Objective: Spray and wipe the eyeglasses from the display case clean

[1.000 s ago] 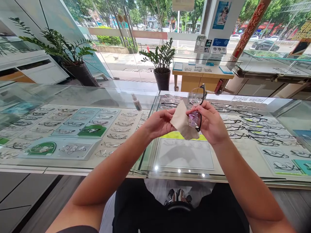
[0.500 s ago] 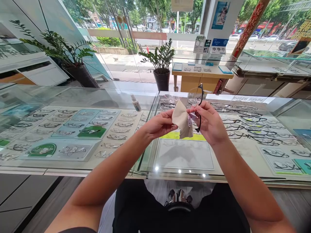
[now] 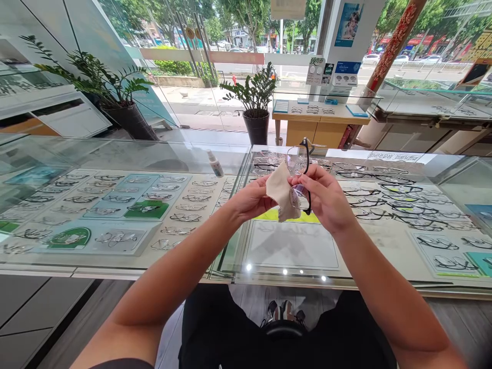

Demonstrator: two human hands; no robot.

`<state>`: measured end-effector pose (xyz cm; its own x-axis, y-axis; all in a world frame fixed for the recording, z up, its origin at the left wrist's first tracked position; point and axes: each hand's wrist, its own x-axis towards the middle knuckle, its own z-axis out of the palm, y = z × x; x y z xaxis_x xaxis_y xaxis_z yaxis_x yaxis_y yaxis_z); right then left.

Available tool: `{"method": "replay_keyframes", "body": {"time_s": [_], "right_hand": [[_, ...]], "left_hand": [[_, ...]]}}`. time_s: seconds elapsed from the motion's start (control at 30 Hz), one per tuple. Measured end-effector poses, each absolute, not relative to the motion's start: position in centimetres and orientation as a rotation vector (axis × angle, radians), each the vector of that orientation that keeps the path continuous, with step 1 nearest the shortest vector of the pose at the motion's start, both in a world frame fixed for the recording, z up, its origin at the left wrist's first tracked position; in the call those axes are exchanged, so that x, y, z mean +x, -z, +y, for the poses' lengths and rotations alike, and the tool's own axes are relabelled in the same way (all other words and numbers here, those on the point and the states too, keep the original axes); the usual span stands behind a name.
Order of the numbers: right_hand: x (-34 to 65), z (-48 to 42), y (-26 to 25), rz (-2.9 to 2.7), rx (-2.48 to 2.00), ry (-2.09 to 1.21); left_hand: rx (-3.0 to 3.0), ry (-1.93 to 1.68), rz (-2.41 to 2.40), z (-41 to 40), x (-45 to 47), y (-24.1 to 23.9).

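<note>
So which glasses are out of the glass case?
The black-framed pair the right hand holds up, cloth against its lens; the others lie under the counter glass.

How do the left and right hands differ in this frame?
The left hand pinches a beige cloth; the right hand holds black-framed glasses. The cloth droops below the left hand's fingertips; the glasses stick up above the right hand. Both hover over the glass counter, close together.

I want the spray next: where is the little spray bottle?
In the head view the spray bottle sits on the glass counter, up and left of the left hand, which holds the cloth.
</note>
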<state>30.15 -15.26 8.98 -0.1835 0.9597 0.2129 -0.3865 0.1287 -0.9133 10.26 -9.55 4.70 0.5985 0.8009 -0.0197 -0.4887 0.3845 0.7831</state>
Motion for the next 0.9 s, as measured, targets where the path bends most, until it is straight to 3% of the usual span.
{"method": "replay_keyframes", "body": {"time_s": [0.57, 0.9], "right_hand": [[30.4, -15.1, -8.6, -1.187, -0.722, -1.346], [30.4, -15.2, -8.5, -1.275, -0.810, -1.323]], "left_hand": [[0.761, -0.813, 0.480, -10.6, 11.8, -4.7], [0.796, -1.013, 0.559, -10.0, 10.8, -5.5]]}}
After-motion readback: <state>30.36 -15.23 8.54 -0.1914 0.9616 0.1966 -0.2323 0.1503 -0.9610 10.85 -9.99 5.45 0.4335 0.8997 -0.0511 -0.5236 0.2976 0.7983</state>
